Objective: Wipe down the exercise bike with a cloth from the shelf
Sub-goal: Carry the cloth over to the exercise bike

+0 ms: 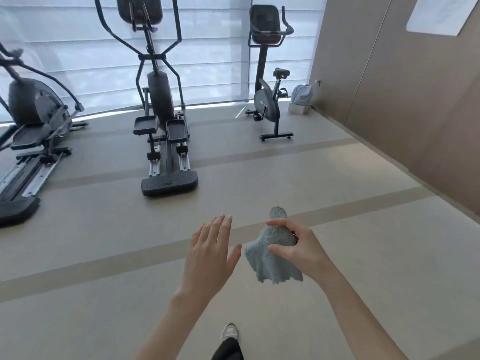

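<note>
our right hand (298, 245) grips a pale blue-grey cloth (272, 261). its fingers (278, 222) and thumb are curled round the bunched middle, so a short end sticks up above the hand and the loose corners hang below it. our left hand (207, 253) is just beside the cloth, on its left, with its back toward us. the fingers there are straight, slightly spread and hold nothing. we cannot tell whether the left thumb tip touches the cloth's edge. both hands are raised over the beige floor (104, 242), which has darker stripes across it.

the exercise bike (268, 100) stands well apart from us, ahead and a little to the right, near the corner where the window blinds (207, 48) meet the brown wall (415, 100). just to its right a light blue bag (302, 94) sits on a small white box (298, 109). an elliptical trainer (161, 100) stands ahead to the left, and a second trainer (33, 105) is at the left edge. at the bottom we see one white shoe (230, 331) and a dark trouser leg (228, 349).
</note>
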A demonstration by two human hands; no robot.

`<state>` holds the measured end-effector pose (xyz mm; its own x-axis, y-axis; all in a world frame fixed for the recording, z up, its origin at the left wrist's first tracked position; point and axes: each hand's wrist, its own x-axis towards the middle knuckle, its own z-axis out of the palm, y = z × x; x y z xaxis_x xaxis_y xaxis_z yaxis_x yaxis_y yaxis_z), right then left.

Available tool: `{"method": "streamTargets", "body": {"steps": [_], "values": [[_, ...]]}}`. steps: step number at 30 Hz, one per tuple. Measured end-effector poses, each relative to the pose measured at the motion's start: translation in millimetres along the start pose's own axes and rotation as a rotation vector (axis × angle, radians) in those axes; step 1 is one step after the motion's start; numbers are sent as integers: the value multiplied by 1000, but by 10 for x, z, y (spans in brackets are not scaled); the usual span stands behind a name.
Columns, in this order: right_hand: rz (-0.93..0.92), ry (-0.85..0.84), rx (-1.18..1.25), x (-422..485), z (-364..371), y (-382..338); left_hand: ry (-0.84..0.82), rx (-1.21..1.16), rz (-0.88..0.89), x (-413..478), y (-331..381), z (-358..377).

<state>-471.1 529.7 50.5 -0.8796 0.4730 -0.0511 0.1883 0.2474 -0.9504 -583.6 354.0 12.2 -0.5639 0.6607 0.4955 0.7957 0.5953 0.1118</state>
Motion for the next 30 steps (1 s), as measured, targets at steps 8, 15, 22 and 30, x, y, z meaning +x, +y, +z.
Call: {"method": "streamTargets", "body": {"steps": [8, 15, 22, 30], "values": [[-36, 50, 5, 2117, -235, -177, -17, -24, 31, 1917, -760, 844], [-25, 85, -7, 3595, -537, -152, 13, -52, 77, 3333, -1095, 1554], [-46, 81, 10, 5453, -908, 6, -15, -39, 50, 4860, -1514, 2545], [-50, 10, -19, 7590, -1451, -144, -3, 10, -18, 6655, -1978, 3404]]}}
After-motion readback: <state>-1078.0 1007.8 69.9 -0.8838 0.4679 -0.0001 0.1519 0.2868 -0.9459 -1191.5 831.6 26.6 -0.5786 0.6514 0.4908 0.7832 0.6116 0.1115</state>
